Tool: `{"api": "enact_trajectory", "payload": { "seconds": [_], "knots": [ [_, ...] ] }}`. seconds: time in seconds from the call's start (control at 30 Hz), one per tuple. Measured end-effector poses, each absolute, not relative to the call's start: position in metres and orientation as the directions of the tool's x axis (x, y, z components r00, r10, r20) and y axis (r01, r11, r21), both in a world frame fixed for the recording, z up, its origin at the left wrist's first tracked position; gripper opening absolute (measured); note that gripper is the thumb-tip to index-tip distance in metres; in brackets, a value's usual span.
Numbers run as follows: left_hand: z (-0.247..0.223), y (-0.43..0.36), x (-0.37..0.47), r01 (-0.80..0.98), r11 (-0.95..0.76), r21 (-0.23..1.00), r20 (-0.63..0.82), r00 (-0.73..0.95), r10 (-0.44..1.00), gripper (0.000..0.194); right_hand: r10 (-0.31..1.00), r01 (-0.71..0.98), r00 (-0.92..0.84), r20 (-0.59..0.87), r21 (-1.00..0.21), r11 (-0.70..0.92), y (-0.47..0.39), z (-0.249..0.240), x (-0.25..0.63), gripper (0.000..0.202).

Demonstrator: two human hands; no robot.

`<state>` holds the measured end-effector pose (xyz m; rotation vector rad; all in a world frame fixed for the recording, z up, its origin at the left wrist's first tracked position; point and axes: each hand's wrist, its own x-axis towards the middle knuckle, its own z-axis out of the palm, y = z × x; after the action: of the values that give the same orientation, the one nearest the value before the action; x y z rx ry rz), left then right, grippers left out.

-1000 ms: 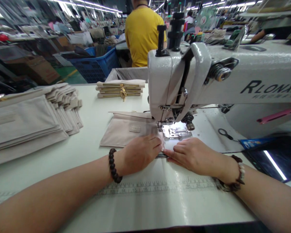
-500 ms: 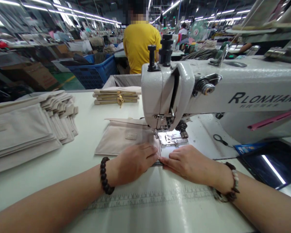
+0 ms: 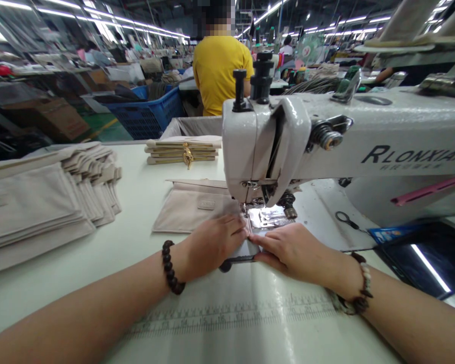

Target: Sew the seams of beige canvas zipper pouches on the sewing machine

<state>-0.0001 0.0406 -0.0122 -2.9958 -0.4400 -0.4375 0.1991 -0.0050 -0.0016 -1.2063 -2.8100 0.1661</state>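
A beige fabric pouch [image 3: 185,202] with a small stitched label [image 3: 206,204] lies flat on the table, its right edge under the needle area of the white sewing machine [image 3: 250,146]. My left hand [image 3: 216,242] lies flat on the pouch's lower right part, fingers extended toward the machine and covering that corner. Just right of it, my right hand [image 3: 291,247] reaches its index fingertip to the pouch's near right corner. Its thumb is apart below, and the other fingers are curled. The needle tip itself is hard to make out beside the lit metal plate [image 3: 269,217].
Stacked beige pouches [image 3: 30,207] cover the left of the table; a folded bundle with gold hardware [image 3: 182,152] lies behind. Thread snips [image 3: 345,218] and a dark tablet [image 3: 420,258] are at right. A ruler scale [image 3: 220,319] runs in front. A person in yellow [image 3: 222,71] sits beyond.
The pouch has slid slightly away from me, along the machine's edge. Both hands have moved a little with it, and more of the metal plate's near end shows.
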Motion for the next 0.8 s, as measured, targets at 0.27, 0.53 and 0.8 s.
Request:
{"api": "enact_trajectory", "payload": {
  "seconds": [0.27, 0.53, 0.8],
  "knots": [
    [-0.011, 0.052, 0.002, 0.368, -0.929, -0.034, 0.244, 0.905, 0.349, 0.013, 0.764, 0.761, -0.644, 0.039, -0.064, 0.645, -0.004, -0.004, 0.194, 0.041],
    [-0.024, 0.059, 0.0, 0.384, -0.918, -0.102, 0.281, 0.896, 0.344, 0.023, 0.772, 0.77, -0.636, 0.002, -0.051, 0.635, -0.004, -0.004, 0.193, 0.038],
    [-0.024, 0.058, 0.002, 0.409, -0.893, -0.187, 0.222, 0.903, 0.367, 0.024, 0.772, 0.771, -0.636, -0.005, -0.047, 0.635, -0.003, -0.005, 0.192, 0.037]
  ]
}}
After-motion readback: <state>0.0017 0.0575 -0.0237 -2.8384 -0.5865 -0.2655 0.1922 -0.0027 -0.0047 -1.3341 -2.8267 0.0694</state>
